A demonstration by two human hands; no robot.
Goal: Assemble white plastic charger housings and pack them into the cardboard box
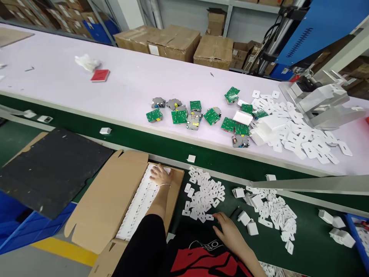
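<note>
My left hand (pixel 160 176) reaches into the far end of an open cardboard box (pixel 178 181), its fingers spread over the white plastic housings (pixel 135 206) packed inside in rows. Whether the fingertips grip one of them is hidden. Close to my body, my right hand (pixel 229 232) hovers over the green surface with thumb and fingers apart. Its fingertips are beside a white plate (pixel 210 217) at the near edge of a pile of flat white plates (pixel 203 194); I see nothing in this hand. White block-shaped housings (pixel 244 218) lie to its right.
On the raised bench (pixel 123 88) lie green circuit boards (pixel 179 117) and another heap of white plates (pixel 302 132) beside a metal fixture (pixel 319 100). A second plate pile (pixel 276 211) lies right. A metal bar (pixel 317 184) crosses there. A blue bin (pixel 357 238) stands far right.
</note>
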